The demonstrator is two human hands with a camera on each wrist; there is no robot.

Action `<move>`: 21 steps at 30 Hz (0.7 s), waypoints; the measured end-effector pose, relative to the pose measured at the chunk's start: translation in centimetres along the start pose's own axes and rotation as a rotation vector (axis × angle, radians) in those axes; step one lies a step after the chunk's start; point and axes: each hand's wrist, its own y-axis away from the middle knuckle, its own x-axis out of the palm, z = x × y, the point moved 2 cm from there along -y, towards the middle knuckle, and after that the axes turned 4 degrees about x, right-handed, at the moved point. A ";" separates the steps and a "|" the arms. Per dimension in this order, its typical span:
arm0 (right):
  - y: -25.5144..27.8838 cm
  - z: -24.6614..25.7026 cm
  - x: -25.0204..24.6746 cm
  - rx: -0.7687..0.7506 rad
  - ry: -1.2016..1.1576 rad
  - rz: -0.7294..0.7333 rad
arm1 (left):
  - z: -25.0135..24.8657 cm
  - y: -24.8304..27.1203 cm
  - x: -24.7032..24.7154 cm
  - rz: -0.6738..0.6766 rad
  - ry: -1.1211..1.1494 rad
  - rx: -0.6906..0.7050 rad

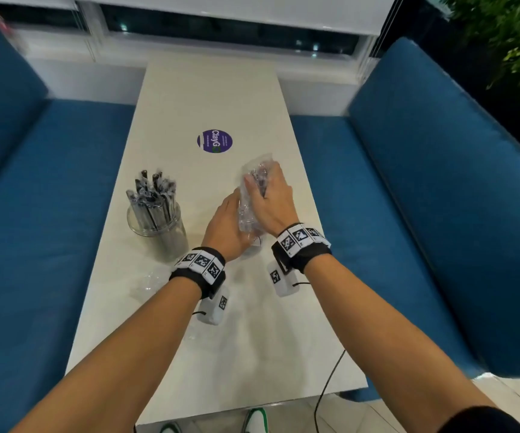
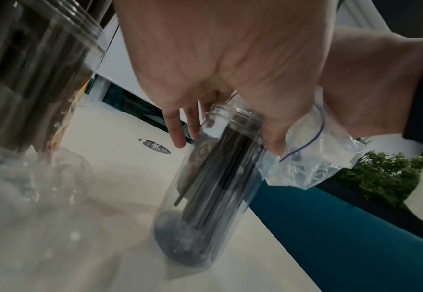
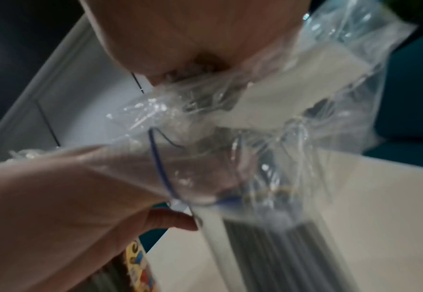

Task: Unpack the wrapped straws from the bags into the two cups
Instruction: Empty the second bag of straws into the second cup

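Our right hand [image 1: 271, 198] grasps the clear bag [image 1: 254, 182] from above; our left hand [image 1: 226, 228] curls around the second cup [image 2: 215, 177] beneath it. We judge the cup may tip if the bag drags on the straws [image 2: 220, 168] inside it. The first cup [image 1: 157, 229] already stands full on the table [image 1: 221, 98]. An emptied bag [image 1: 151, 281] lies nearby.
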 end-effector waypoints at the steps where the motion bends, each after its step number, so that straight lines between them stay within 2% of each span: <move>1: -0.1 -0.2 0.0 0.001 0.099 0.013 | -0.2 -0.1 -0.1 -0.004 0.014 0.003; 3: -0.4 0.0 -0.3 -0.002 0.250 0.016 | -0.5 -0.1 -0.4 -0.015 0.031 0.018; 5: -0.6 0.2 -0.7 -0.060 0.364 -0.053 | -0.7 0.0 -0.5 -0.022 0.057 0.021; 7: -0.4 0.4 -1.1 -0.130 0.300 -0.115 | -0.6 0.2 -0.6 -0.027 0.058 0.022; 9: -0.2 0.9 -1.2 -0.170 0.243 -0.108 | -0.4 0.2 -0.4 -0.014 0.017 0.015; 12: 0.1 2.0 -1.7 -0.245 0.423 -0.036 | -0.4 0.0 -0.3 0.008 -0.027 -0.001; 17: -1.1 3.7 -4.7 -0.190 0.418 0.253 | -0.9 0.1 -0.9 -0.002 0.029 0.011; 19: -1.3 4.3 -5.9 -0.164 0.438 0.290 | -0.7 0.2 -1.0 0.001 0.024 0.023; 21: -1.1 4.4 -6.1 -0.174 0.410 0.233 | -0.8 0.2 -1.0 0.010 0.002 0.025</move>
